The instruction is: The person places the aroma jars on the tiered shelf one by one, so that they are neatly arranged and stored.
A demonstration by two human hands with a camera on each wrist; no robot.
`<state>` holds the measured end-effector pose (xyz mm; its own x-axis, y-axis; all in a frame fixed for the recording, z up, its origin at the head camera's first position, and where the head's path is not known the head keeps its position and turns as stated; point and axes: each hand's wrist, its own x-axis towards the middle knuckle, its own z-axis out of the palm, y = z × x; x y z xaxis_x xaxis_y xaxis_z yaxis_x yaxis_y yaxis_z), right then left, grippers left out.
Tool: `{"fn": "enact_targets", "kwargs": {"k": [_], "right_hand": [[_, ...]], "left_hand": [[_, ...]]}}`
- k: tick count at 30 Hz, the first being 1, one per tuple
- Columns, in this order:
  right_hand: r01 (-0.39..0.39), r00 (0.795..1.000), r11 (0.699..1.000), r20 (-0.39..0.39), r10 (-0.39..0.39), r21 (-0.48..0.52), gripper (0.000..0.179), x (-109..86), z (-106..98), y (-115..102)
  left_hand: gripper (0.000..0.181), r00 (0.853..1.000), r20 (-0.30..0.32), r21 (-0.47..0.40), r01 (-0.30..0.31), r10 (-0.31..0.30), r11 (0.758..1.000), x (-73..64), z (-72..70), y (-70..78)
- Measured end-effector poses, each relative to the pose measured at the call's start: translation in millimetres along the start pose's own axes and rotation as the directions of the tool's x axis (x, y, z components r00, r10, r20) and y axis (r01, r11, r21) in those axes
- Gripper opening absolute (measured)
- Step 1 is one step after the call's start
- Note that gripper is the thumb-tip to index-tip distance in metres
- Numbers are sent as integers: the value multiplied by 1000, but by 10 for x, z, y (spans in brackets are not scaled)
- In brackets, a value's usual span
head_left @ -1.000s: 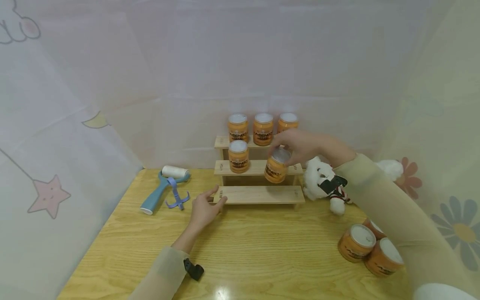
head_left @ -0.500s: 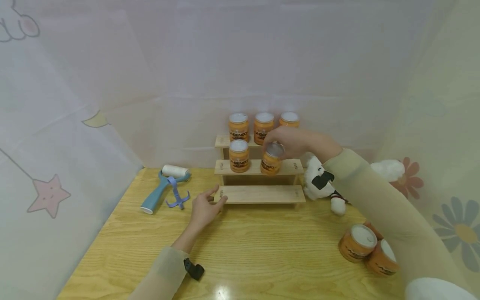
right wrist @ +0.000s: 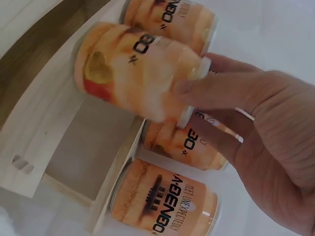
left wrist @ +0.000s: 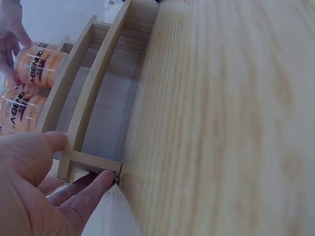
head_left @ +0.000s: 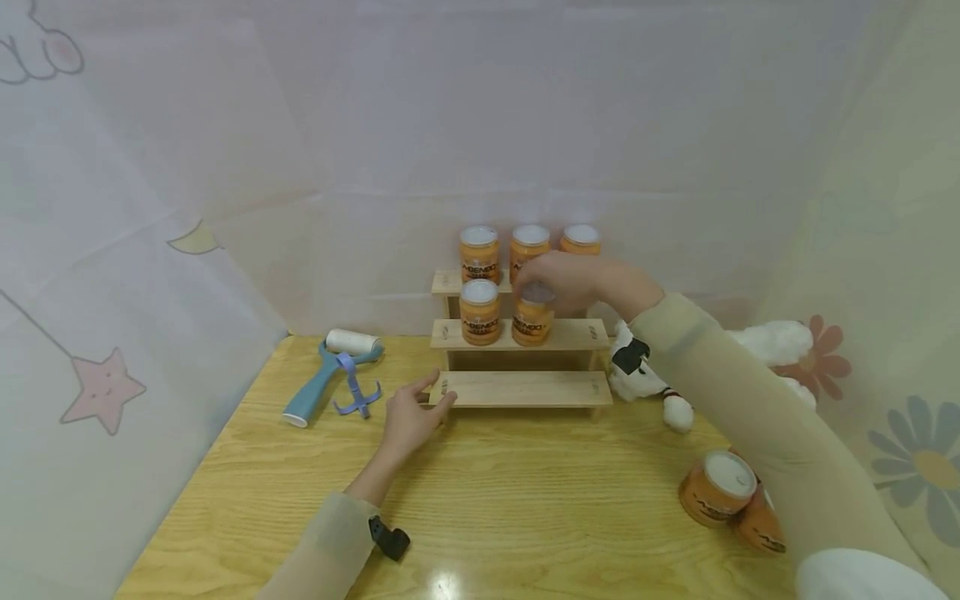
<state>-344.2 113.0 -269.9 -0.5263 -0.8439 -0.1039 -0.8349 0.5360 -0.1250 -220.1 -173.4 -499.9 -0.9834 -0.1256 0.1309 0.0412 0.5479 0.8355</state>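
A three-step wooden display stand (head_left: 525, 390) is set against the back wall. My left hand (head_left: 411, 419) grips the left end of its lowest step; in the left wrist view the thumb lies on the board and fingertips touch the end support (left wrist: 93, 162). My right hand (head_left: 566, 282) holds an orange can (head_left: 532, 325) by its lid end, at the middle step. In the right wrist view its base (right wrist: 83, 64) meets the board. Left of it stands another orange can (head_left: 480, 312). Three more cans (head_left: 479, 252) line the top step, partly behind my right hand.
More orange cans (head_left: 717, 489) stand on the table at the right, partly hidden by my right forearm. A white plush toy (head_left: 637, 375) sits right of the stand. On the left lie a blue-handled lint roller (head_left: 315, 392) and a purple hook-like piece (head_left: 356, 387).
My right hand has moved left with the can, from the front right of the middle step to a spot on it nearer the other can. My left hand stays where it was.
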Motion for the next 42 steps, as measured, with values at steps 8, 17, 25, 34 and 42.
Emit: {"fn": "enact_targets", "kwargs": {"k": [8, 17, 25, 34, 42], "right_hand": [[-13, 981, 999, -194, 4, -45, 38, -51, 97, 20], [-257, 887, 963, -375, 269, 83, 45, -53, 302, -9], [-271, 878, 945, -357, 320, 182, 38, -27, 418, 57], [-227, 892, 956, -354, 280, 185, 35, -41, 409, 91], [-215, 879, 953, -382, 284, 214, 33, -89, 430, 72]], "left_hand": [[62, 1000, 2, 4, 5, -5, 1000, 7, 3, 19], [62, 1000, 1, 9, 10, -10, 1000, 17, -9, -5], [62, 1000, 5, 4, 6, -6, 1000, 9, 3, -8], [63, 1000, 0, -1, 9, -9, 1000, 5, -3, 18], [62, 1000, 5, -1, -3, 3, 1000, 11, 6, 25]]}}
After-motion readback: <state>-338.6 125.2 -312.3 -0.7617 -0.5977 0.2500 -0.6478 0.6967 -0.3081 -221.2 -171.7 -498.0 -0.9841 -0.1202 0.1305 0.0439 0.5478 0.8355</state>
